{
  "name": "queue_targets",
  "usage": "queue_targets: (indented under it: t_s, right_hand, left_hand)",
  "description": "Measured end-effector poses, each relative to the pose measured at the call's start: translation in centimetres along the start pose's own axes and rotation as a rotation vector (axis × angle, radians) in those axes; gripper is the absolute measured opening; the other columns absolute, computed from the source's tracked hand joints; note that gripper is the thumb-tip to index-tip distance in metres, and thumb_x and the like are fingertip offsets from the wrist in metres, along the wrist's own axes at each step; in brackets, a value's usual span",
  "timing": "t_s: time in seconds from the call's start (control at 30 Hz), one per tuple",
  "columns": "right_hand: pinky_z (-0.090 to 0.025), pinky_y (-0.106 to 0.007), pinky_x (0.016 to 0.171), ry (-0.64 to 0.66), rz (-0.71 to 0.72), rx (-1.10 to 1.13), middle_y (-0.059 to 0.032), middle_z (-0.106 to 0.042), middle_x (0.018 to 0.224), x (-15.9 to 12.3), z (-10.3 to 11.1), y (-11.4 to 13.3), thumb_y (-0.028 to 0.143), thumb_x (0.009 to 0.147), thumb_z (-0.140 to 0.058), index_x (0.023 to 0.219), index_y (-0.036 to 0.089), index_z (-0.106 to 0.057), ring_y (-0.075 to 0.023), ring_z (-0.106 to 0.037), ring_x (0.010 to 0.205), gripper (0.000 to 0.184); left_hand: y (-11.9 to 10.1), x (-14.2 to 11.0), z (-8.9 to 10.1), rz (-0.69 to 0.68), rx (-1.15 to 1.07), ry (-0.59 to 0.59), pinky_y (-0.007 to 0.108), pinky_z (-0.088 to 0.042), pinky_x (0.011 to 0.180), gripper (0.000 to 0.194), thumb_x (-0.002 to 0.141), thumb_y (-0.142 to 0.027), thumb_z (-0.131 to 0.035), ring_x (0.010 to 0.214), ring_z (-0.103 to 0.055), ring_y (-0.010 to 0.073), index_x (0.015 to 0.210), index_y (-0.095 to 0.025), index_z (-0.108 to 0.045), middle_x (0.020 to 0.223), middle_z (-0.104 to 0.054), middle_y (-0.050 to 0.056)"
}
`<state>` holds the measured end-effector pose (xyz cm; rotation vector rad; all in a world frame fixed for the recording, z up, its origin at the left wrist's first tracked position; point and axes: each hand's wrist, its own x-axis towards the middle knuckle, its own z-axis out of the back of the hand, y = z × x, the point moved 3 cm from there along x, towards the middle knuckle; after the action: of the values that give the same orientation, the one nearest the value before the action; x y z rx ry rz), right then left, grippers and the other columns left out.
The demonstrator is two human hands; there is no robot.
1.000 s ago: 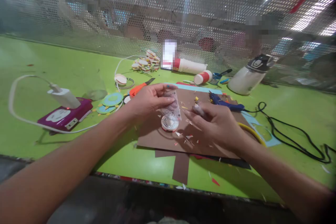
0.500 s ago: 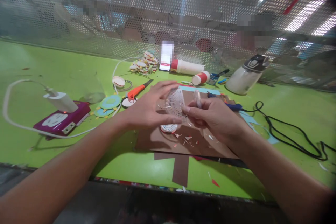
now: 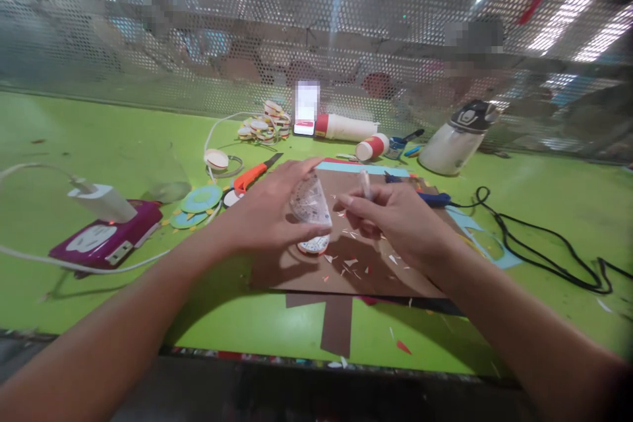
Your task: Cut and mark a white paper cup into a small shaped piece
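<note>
A clear half-round protractor (image 3: 312,201) is held tilted by its edges in my left hand (image 3: 270,211), thumb below and fingers above. Just beneath it, partly covered by the thumb, lies a small white disc (image 3: 313,245) with a printed pattern and a red edge. My right hand (image 3: 380,211) is closed around a short, whitish, see-through stick (image 3: 364,184), whose top pokes up between the fingers; its lower part is hidden. Thumb and fingertips of that hand are a little to the right of the protractor, apart from it. Brown cardboard (image 3: 316,280) with paper scraps lies under both hands.
An orange-handled knife (image 3: 250,178), blue paper rings (image 3: 202,199) and a purple power strip (image 3: 106,237) are at left. Behind stand a phone (image 3: 305,109) and a paper cup (image 3: 372,147). Right are a blue glue gun (image 3: 435,200), its black cord and a white kettle (image 3: 452,145).
The protractor has turned from steep between both hands, touched by my right fingers, to my left hand alone. My right hand has drawn slightly away, with the stick pointing up.
</note>
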<state>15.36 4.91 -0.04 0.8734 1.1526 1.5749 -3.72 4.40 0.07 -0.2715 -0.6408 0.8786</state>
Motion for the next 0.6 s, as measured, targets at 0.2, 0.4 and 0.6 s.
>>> queue_targets:
  t_s: [0.2, 0.4, 0.6]
  right_hand:
    - [-0.037, -0.024, 0.048, -0.039, 0.114, -0.341, 0.0005, -0.060, 0.059, 0.7, 1.3, 0.0, 0.026, 0.077, -0.062, 0.074, 0.016, -0.072, -0.0110, -0.048, 0.052, 0.015]
    - [-0.046, -0.028, 0.057, 0.034, 0.170, -0.548, -0.0041, -0.070, 0.070, 1.5, 1.0, -1.3, 0.019, 0.079, -0.059, 0.086, 0.017, -0.074, -0.0167, -0.059, 0.062, 0.016]
    - [-0.045, -0.031, 0.065, 0.232, 0.303, -0.798, -0.0077, -0.072, 0.087, 1.9, -0.6, -0.5, 0.006, 0.079, -0.056, 0.116, 0.022, -0.071, -0.0201, -0.062, 0.072, 0.043]
  left_hand:
    - [1.1, 0.2, 0.5, 0.131, -0.005, -0.060, 0.047, -0.041, 0.103, 0.091, 0.074, -0.053, -0.071, 0.128, -0.048, 0.0329, 0.149, -0.026, -0.027, 0.143, -0.047, 0.014]
    - [1.7, 0.4, 1.3, 0.245, 0.050, -0.123, 0.046, -0.042, 0.103, 0.093, 0.074, -0.052, -0.072, 0.123, -0.052, 0.0320, 0.150, -0.021, -0.028, 0.144, -0.045, 0.016]
    - [3.5, 0.5, 1.9, 0.317, 0.073, -0.202, 0.048, -0.041, 0.104, 0.085, 0.075, -0.051, -0.071, 0.116, -0.055, 0.0316, 0.147, -0.022, -0.034, 0.142, -0.047, 0.015]
